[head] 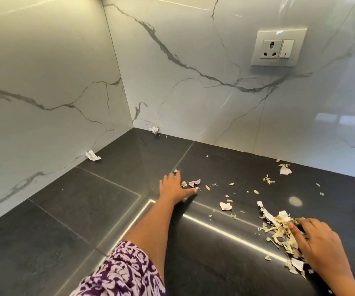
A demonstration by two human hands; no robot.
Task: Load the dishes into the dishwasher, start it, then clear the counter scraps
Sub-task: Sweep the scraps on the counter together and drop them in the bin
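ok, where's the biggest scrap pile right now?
Head view, lower right: the scrap pile lies on the dark counter, under the right hand's fingers.

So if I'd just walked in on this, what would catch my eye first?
Probably the pale scraps strewn over the dark counter, thickest in a heap at lower right, where the right hand rests on it. The left hand reaches flat across the middle toward a scrap of paper. Behind, the veined marble wall carries a socket.
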